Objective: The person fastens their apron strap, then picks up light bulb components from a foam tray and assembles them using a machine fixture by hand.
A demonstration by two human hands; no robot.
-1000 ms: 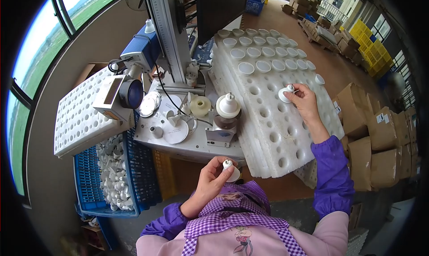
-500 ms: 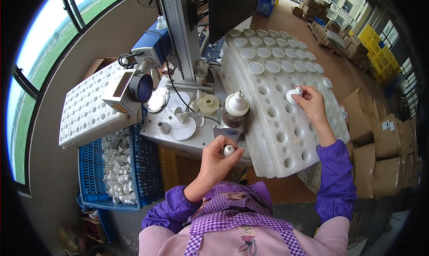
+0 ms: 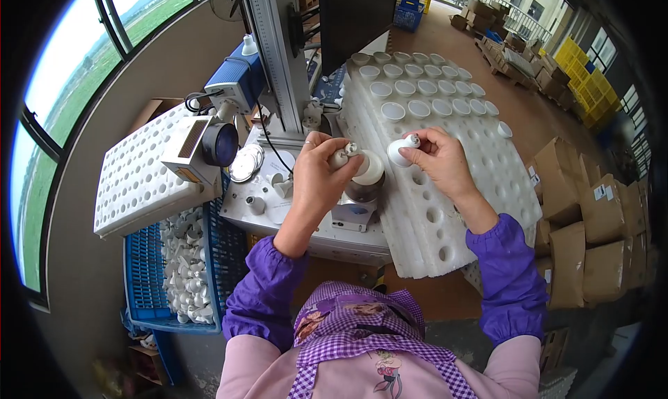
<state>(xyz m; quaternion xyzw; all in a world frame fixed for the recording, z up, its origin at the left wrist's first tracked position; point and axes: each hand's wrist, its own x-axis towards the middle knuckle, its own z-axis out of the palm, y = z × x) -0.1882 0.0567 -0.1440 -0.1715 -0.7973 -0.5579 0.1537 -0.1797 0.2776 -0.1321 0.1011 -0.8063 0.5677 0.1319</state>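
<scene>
Toward ten o'clock, window point(image 3: 76, 99): dark frames, green ground and pale sky behind the panes.
Foam slab point(image 3: 139, 173): at nine o'clock, tilted, pierced with rows of round holes.
Blue crate point(image 3: 233, 280): at eight o'clock, below the slab, with loose white parts point(image 3: 186, 277) heaped in it.
Lens unit point(image 3: 209, 145): toward ten o'clock, dark round glass on a pale housing.
Shiny discs point(image 3: 245, 165): between nine and ten o'clock, piled on the white desk point(image 3: 278, 214).
Left hand point(image 3: 320, 173): just off centre toward eleven o'clock, fingers curled round a small white part point(image 3: 339, 160); a pin-ended tip point(image 3: 352, 149) shows right beside it, and whether this hand grips that too, I cannot tell.
Apron point(image 3: 362, 319): at six o'clock, purple check.
Fixture point(image 3: 365, 192): near centre toward three o'clock, dark and round with a pale top, just beside the left fingers.
White flared cup point(image 3: 398, 153): at two o'clock, tilted, near the left edge of the foam block.
Right hand point(image 3: 445, 162): between two and three o'clock, thumb and fingers narrowed on the flared cup's neck.
Foam block point(image 3: 421, 253): from one to four o'clock, seated cups point(image 3: 426, 88) filling its far rows, round holes nearer.
Yellow crates point(image 3: 581, 72): at two o'clock, stacked far back.
Cardboard boxes point(image 3: 602, 263): between three and four o'clock, stacked beyond the block.
</scene>
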